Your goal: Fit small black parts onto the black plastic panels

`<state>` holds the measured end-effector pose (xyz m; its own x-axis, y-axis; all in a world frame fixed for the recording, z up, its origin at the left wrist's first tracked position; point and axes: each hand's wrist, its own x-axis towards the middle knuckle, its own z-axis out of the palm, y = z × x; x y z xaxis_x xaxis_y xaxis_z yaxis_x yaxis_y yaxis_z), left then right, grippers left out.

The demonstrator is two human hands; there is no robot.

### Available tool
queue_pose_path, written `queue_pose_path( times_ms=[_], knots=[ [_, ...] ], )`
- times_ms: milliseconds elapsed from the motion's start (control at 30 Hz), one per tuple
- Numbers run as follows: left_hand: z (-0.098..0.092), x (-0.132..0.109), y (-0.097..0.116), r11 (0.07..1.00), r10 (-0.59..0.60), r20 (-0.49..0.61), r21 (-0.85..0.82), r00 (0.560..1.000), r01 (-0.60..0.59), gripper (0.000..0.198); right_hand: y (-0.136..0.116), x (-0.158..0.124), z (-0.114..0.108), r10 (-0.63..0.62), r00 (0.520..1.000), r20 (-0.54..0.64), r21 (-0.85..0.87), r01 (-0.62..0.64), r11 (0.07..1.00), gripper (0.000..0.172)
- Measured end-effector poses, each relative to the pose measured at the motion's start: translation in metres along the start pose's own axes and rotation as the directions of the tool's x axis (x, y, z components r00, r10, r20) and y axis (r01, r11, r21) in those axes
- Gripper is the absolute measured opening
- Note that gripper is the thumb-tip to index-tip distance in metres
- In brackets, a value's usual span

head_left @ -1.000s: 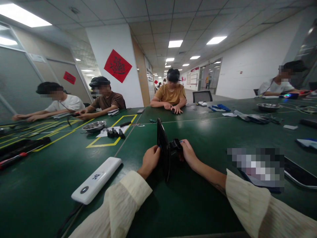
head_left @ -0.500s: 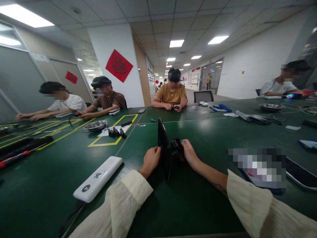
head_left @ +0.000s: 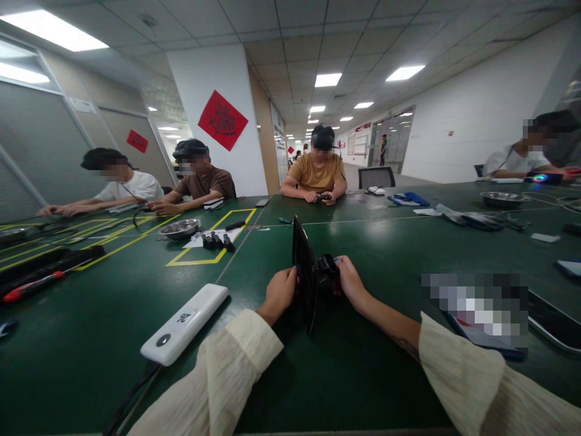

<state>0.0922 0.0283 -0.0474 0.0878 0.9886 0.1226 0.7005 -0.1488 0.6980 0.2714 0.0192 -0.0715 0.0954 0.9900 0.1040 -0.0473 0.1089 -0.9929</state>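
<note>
Between my hands a black device stands up over the green table. Its thin, flat panel (head_left: 305,284) is seen almost edge-on, and a blocky black part (head_left: 327,272) juts from the panel's right side. My left hand (head_left: 279,293) is closed on the panel's left side, fingertips partly hidden behind it. On the other side, my right hand (head_left: 351,283) grips the blocky part with thumb and fingers. A dark red patch shows low on that block near my right fingers. What kind of device it is, I cannot make out.
A white power bank (head_left: 185,324) with cables lies left on the green table (head_left: 363,387). Beyond it are a metal bowl (head_left: 180,229) and several black parts (head_left: 218,241) on paper. A phone (head_left: 551,321) lies right. A person (head_left: 318,172) sits opposite; others sit at both sides.
The whole view has shifted slightly, so the scene sits a little further right. Both hands keep the same hold on the black device, which shows no clear turn.
</note>
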Motion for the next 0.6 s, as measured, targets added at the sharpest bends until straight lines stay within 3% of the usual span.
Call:
queue_pose_path(
  times_ms=[100, 300, 500, 600],
  knots=[
    [-0.0003, -0.0004, 0.0008, 1.000, -0.017, -0.002, -0.008, 1.000, 0.017, 0.047, -0.0020, -0.0003, 0.0011, 0.012, 1.000, -0.017, -0.004, -0.012, 1.000, 0.015],
    [-0.0018, -0.0017, 0.0032, 0.998, 0.035, 0.034, 0.048, 0.999, -0.036, 0.033, -0.0014, 0.0001, 0.0010, 0.010, 1.000, -0.019, -0.003, -0.010, 1.000, 0.016],
    [-0.0004, -0.0010, 0.0006, 1.000, 0.011, -0.003, 0.000, 1.000, -0.011, 0.046, -0.0016, -0.0007, 0.0001, 0.011, 1.000, -0.008, -0.017, -0.011, 1.000, 0.016],
    [-0.0009, -0.0011, 0.0019, 0.999, 0.030, 0.024, 0.019, 0.999, -0.030, 0.038, -0.0022, -0.0014, -0.0006, 0.005, 1.000, -0.003, -0.016, -0.005, 1.000, 0.016]
  ],
)
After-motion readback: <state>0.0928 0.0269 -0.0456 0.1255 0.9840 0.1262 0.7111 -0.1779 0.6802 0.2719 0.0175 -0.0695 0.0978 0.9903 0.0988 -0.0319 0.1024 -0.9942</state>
